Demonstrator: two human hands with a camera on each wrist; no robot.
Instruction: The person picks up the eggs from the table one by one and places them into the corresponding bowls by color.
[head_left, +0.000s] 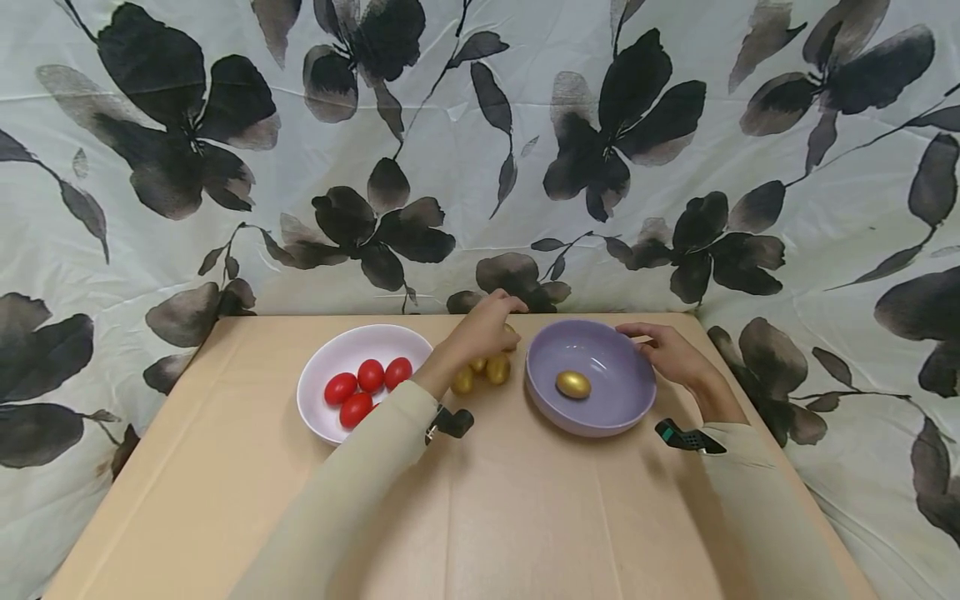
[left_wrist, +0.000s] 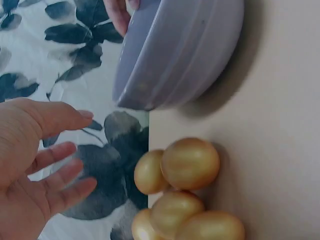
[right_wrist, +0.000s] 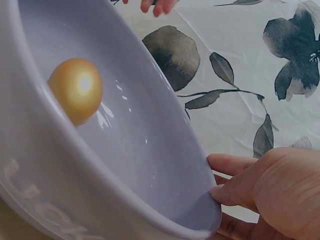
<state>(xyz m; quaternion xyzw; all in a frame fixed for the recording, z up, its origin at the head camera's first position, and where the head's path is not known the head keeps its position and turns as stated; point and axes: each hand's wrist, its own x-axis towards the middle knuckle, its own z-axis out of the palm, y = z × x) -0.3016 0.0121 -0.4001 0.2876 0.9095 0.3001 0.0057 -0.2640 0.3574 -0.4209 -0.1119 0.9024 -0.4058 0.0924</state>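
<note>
A purple bowl (head_left: 592, 421) stands on the right of the table with one golden egg (head_left: 573, 384) inside. My right hand (head_left: 678, 362) holds its right rim, thumb at the inner edge and fingers outside, as the right wrist view shows. Left of the bowl, several golden eggs (left_wrist: 190, 163) lie clustered on the table. Over them hovers my left hand (head_left: 486, 327); its fingers (left_wrist: 60, 172) are spread apart, and they hold nothing. In the head view this hand and its forearm partly hide the cluster.
A white oval bowl (head_left: 318, 358) with several red eggs (head_left: 371, 376) sits at the left, partly covered by my left sleeve. The table's (head_left: 525, 517) far edge meets a floral cloth (head_left: 480, 167) hanging behind.
</note>
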